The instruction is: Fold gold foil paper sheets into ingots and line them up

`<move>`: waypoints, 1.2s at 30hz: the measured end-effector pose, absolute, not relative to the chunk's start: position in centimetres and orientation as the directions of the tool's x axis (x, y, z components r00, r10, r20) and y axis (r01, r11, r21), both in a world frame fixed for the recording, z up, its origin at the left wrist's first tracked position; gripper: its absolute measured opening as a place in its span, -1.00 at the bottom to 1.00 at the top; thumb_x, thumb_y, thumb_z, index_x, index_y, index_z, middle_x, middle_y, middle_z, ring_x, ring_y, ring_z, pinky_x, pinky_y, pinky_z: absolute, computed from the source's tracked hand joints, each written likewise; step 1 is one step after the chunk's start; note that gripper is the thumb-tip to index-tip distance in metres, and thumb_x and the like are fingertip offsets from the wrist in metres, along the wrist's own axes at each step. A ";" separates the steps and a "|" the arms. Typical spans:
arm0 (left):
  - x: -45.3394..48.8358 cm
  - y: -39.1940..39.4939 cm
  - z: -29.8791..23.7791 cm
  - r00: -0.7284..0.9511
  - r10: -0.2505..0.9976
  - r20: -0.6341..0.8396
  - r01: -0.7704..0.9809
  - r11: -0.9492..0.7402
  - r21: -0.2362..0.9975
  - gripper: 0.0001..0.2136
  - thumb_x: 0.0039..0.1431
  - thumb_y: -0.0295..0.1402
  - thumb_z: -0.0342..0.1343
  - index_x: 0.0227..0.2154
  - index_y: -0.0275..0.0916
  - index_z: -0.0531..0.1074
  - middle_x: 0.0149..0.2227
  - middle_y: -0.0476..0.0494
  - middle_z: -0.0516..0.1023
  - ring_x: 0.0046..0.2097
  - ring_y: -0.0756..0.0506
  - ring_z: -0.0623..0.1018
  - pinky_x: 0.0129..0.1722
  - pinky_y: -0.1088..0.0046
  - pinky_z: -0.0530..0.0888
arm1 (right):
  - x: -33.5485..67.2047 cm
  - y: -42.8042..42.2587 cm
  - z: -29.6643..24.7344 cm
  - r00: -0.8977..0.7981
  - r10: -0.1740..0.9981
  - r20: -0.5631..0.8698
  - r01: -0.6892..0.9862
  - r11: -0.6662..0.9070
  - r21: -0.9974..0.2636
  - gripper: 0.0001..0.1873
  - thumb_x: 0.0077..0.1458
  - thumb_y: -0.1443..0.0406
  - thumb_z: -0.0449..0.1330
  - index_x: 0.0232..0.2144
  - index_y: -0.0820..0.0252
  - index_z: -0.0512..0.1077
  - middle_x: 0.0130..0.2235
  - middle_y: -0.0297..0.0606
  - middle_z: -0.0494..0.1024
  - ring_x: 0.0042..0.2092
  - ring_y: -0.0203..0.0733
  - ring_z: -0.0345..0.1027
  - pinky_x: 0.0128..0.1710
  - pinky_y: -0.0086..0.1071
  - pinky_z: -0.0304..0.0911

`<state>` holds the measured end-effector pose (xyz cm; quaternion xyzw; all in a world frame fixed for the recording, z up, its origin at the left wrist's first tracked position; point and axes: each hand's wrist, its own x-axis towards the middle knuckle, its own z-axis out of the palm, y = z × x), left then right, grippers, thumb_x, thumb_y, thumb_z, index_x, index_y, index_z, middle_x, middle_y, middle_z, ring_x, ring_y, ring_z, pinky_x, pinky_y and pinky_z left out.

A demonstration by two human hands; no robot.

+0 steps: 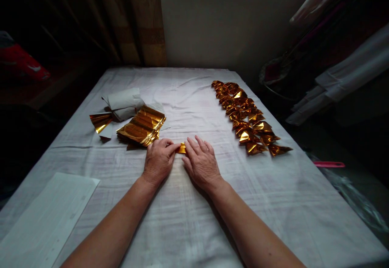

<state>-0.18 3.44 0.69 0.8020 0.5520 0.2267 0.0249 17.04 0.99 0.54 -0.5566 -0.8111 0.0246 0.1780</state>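
Observation:
A small folded piece of gold foil paper (182, 148) lies flat on the table, its middle showing between my two hands. My left hand (159, 156) has its fingers curled together and its thumb and forefinger at the foil's left end. Over the right end my right hand (202, 158) lies flat, fingers stretched and pressing down; that end is hidden beneath it. Just beyond my left hand is a stack of gold foil sheets (141, 126). Several folded gold foil pieces (240, 116) stand in rows at the right side of the table.
A white cloth covers the table (258, 203). Crumpled white paper (123, 99) and a curled gold foil piece (101, 123) lie at the left back. A white paper sheet (51, 219) rests at the front left. A pink handle (329, 164) shows beyond the right edge.

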 end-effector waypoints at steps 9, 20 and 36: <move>-0.2 3.5 0.7 0.291 0.901 0.321 0.877 -0.385 0.287 -0.77 0.27 -0.40 0.08 -0.13 -0.05 0.59 -0.20 -0.11 0.56 -0.14 -0.18 0.45 -0.13 0.22 0.35 | 17.4 0.1 0.9 -0.392 0.920 0.001 0.892 0.381 -0.243 -0.35 0.34 0.05 -0.02 0.35 0.24 0.09 0.40 -0.16 0.03 0.41 0.06 -0.17 0.36 0.11 -0.29; 1.0 1.7 1.6 0.419 0.854 0.310 0.855 -0.485 0.182 -0.70 0.23 -0.35 0.06 0.00 -0.15 0.51 0.06 -0.20 0.54 0.11 -0.29 0.44 0.18 -0.04 0.22 | 20.0 -1.1 1.0 -0.345 0.938 -0.027 0.924 0.334 -0.186 -0.37 0.33 0.06 0.00 0.35 0.17 0.10 0.39 -0.17 0.05 0.41 0.06 -0.13 0.35 0.13 -0.20; -1.9 -0.1 0.5 0.528 0.830 0.181 0.828 -0.550 0.104 -0.55 0.37 -0.22 -0.12 0.26 -0.19 0.25 0.28 -0.18 0.35 0.31 -0.30 0.28 0.32 -0.15 -0.05 | 20.1 -1.3 0.9 -0.348 0.937 0.024 0.913 0.344 -0.219 -0.36 0.32 0.06 0.02 0.34 0.19 0.12 0.38 -0.16 0.11 0.39 0.10 -0.10 0.33 0.13 -0.17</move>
